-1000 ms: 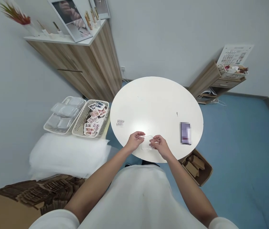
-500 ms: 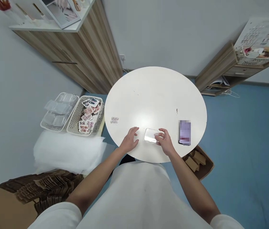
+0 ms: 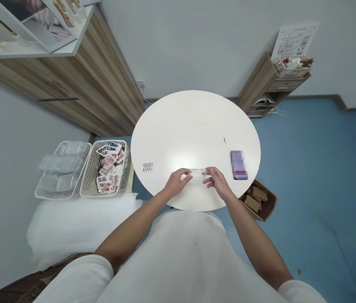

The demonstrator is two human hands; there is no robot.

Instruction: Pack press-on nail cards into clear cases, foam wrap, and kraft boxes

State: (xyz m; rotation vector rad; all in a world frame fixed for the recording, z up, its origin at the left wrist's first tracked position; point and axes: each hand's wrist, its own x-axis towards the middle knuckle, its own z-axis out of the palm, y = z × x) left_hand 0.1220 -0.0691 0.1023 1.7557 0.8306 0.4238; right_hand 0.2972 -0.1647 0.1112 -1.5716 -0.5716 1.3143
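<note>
Between my two hands, near the front of the round white table [image 3: 196,126], is a small clear plastic box [image 3: 197,171], seen almost edge-on. My left hand [image 3: 179,181] pinches its left end with thumb and fingers. At the right end, the fingers of my right hand [image 3: 217,180] close on the box. To the left on the tabletop lies a small sheet of press-on nails [image 3: 148,167]. A purple packet or phone-like item [image 3: 238,164], partly blurred, lies to the right.
Left of the table stand a basket of nail cards [image 3: 83,185] and a basket of clear plastic cases [image 3: 40,194]. White foam sheets [image 3: 77,227] lie below them. A cardboard box [image 3: 270,206] sits on the floor at right. Wooden cabinets [image 3: 108,75] stand behind.
My left hand, apart from the box before, now grips its left end. The box has been tipped up from lying flat to nearly edge-on. The head view has shifted.
</note>
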